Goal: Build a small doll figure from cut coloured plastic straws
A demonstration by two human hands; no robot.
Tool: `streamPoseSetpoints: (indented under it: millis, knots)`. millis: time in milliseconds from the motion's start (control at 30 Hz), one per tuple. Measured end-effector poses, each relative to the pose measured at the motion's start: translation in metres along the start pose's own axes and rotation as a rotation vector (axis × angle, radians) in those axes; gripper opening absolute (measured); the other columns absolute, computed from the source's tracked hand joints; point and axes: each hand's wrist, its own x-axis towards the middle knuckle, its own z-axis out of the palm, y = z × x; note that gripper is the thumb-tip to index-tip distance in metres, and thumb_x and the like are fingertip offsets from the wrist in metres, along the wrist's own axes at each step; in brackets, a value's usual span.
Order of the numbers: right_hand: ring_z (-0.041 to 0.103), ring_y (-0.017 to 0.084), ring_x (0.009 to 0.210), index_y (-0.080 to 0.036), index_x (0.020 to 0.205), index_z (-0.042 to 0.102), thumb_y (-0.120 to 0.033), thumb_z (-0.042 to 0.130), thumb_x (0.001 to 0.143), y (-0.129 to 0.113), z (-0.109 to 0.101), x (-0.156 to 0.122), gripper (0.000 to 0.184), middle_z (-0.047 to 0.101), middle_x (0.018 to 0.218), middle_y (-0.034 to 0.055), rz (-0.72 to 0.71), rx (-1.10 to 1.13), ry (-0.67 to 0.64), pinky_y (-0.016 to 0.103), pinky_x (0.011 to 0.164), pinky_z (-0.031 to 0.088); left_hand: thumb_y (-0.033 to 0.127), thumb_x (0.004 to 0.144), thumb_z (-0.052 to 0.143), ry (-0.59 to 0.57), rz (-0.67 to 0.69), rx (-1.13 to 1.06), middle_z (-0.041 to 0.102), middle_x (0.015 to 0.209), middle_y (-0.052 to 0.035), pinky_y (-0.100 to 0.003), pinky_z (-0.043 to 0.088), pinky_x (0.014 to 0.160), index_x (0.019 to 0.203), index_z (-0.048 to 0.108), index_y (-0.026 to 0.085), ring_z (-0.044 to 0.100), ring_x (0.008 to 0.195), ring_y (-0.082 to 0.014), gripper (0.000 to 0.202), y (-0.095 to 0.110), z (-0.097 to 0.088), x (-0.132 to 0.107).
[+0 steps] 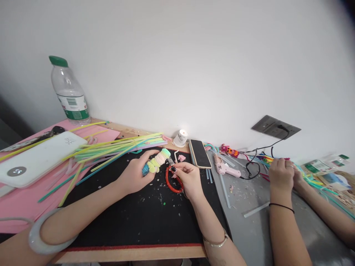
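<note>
My left hand (138,170) is closed round a small pipe-cleaner figure (159,161) with yellow, pale pink, mint and blue parts. Close on its right, my right hand (188,178) grips a pair of red-handled scissors (174,184), whose short metal blades point up at the figure's edge. Whether the blades touch it I cannot tell. Just beyond the scissors lie a pink fuzzy scrap (181,158) and a short pale bent piece. Beneath both hands is a black mat (133,218) strewn with small clippings.
Pipe cleaners (119,147), a white power bank (41,159) and a bottle (70,92) are at left. A paper cup (181,137) and phone (199,153) stand behind my hands. Rightward are a pink glue gun (226,168), glue sticks (225,191) and another person's hands (281,173).
</note>
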Motion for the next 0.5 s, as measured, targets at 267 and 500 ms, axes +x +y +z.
streamPoseSetpoints:
  millis: [267,500]
  knots:
    - [0.046,0.008,0.042,-0.016,0.075,0.073,-0.038,0.071,0.075,0.0018,-0.0010,0.0002,0.022,0.067,0.058,0.0012,-0.019,-0.077,-0.018,0.022,0.044,0.038,0.019,0.075,0.048,-0.009,-0.005,0.014,0.063,0.069,0.0025,-0.023,0.037,0.048,0.128,0.045,0.019,0.050,0.045,-0.0119,0.053,-0.0036,0.0014,-0.0001]
    - [0.059,0.011,0.052,-0.015,0.081,0.071,-0.042,0.066,0.081,0.0028,0.0012,-0.0003,0.027,0.072,0.066,0.0046,0.009,0.023,-0.091,0.023,0.053,0.046,0.019,0.076,0.048,-0.015,-0.015,0.018,0.064,0.068,0.0021,-0.024,0.038,0.049,0.128,0.045,0.018,0.050,0.046,-0.0128,0.052,-0.0029,0.0016,-0.0003]
